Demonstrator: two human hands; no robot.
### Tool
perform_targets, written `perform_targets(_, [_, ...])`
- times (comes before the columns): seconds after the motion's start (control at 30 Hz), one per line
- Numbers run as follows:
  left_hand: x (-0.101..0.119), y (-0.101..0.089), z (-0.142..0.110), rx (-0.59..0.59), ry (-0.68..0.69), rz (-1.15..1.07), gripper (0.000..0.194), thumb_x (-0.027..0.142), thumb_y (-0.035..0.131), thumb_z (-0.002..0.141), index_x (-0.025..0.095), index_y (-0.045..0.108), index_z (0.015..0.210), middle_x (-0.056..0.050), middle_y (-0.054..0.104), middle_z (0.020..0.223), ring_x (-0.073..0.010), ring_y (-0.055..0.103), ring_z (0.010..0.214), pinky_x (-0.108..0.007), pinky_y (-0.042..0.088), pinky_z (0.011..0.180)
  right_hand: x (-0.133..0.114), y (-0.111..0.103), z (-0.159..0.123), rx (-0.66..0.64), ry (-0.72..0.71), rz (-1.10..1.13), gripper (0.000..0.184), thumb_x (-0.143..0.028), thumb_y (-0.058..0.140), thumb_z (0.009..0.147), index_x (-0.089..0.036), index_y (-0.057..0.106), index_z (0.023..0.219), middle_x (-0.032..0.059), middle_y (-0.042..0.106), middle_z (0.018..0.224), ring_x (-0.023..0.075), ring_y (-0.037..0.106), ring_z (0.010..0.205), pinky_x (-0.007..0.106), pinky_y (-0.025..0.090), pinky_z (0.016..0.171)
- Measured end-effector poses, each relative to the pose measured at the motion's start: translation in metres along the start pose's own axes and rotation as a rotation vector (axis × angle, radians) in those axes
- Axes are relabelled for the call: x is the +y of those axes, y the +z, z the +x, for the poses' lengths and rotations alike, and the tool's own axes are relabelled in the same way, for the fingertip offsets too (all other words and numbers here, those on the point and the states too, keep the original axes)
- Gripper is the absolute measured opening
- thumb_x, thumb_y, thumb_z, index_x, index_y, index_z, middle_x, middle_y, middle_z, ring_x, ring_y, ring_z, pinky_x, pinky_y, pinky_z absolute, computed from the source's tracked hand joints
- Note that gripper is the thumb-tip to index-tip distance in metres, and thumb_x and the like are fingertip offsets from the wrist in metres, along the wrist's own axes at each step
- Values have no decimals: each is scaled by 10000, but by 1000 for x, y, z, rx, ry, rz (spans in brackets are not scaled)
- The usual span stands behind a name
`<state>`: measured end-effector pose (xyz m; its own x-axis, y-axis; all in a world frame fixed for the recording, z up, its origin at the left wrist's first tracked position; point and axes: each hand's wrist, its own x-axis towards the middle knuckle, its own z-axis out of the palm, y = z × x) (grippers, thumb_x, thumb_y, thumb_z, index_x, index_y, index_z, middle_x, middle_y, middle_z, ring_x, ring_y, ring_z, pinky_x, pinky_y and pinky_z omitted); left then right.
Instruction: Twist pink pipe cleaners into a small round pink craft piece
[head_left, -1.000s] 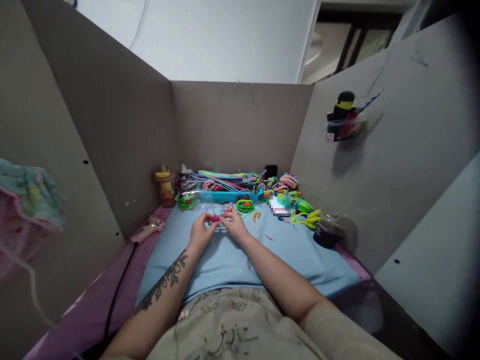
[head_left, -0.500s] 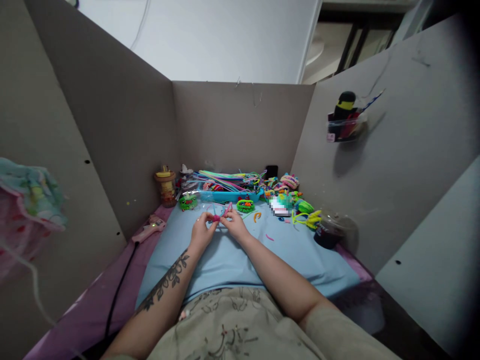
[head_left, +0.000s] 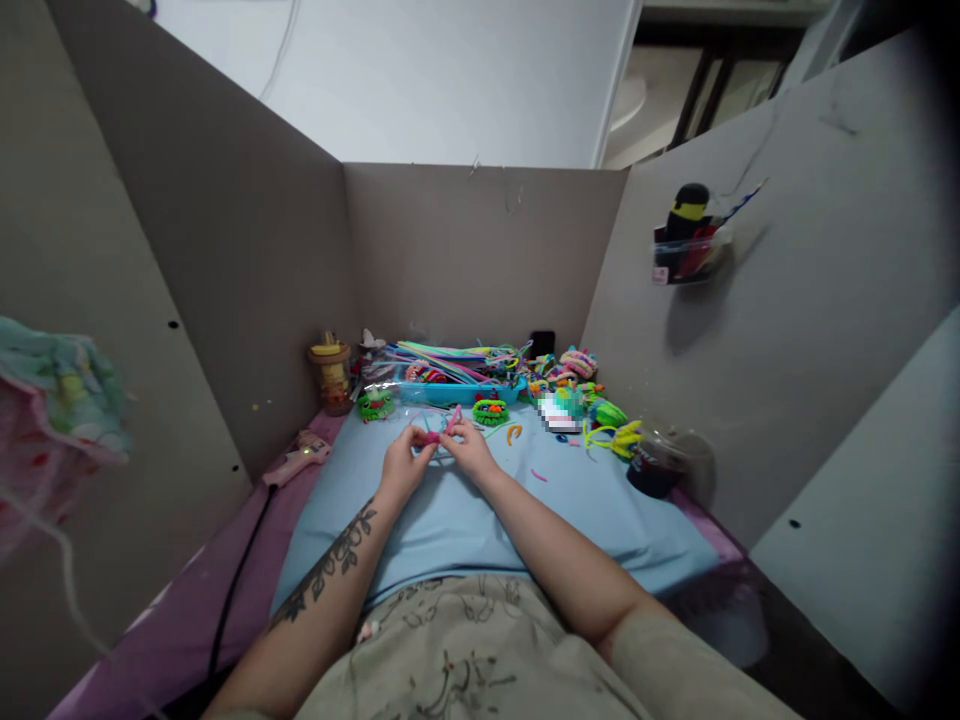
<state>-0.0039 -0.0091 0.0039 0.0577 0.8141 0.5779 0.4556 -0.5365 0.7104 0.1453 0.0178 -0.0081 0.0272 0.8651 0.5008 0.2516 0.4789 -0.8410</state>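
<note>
Over the blue cloth [head_left: 465,520], my left hand [head_left: 406,462] and my right hand [head_left: 470,447] are close together, fingertips nearly meeting. Both are closed in a pinch on a pink pipe cleaner [head_left: 433,438], which looks coiled or bunched between them. A pink end sticks up by the right fingers, and pale blue strands show around it. Just beyond the right hand sits a round green fuzzy piece [head_left: 491,411] with orange and red in it. An orange curved piece [head_left: 514,434] and a short pink strip [head_left: 539,475] lie to the right.
A blue tray [head_left: 465,393] of colourful pipe cleaners stands at the back. Left are a cup [head_left: 331,375] and a pink glue gun [head_left: 304,455] with a black cord. Right are fuzzy crafts [head_left: 611,413] and a dark tub [head_left: 656,472]. Grey panels [head_left: 487,250] surround the table.
Hardly anything differs. Both hands keep their pinch on the pink pipe cleaner in the same place, and the view has shifted very slightly.
</note>
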Motion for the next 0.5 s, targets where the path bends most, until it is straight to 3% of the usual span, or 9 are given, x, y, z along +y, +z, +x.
perform_targets(0.1, [1,-1,0,18,-11,-18,151,307,581,746,183,523,812,-5,625,776,-140,600,735,-251,446,693,2,-5,3,111,-4,-10,194,-354,586,724,-172,621,666,40,575,809,190,536,852,348,401,863])
perform_targets(0.27, [-1,-1,0,14,-3,-53,138,287,581,747,186,514,815,-5,631,787,-140,604,752,-257,451,713,14,-20,11,324,49,-43,236,-276,539,700,-165,585,904,46,591,835,170,532,764,308,435,748])
perform_targets(0.37, [0,-1,-1,-16,44,-83,147,291,584,752,189,509,827,-3,620,783,-141,604,765,-263,456,734,23,-25,17,329,104,-63,362,-236,520,672,-155,568,1021,41,595,801,163,533,691,297,444,684])
perform_targets(0.5, [3,-1,-2,-59,97,-114,139,287,582,758,193,504,825,-1,612,784,-136,600,769,-266,464,748,28,-28,20,295,80,-94,235,-237,503,681,-155,635,858,54,619,765,180,557,709,308,447,697])
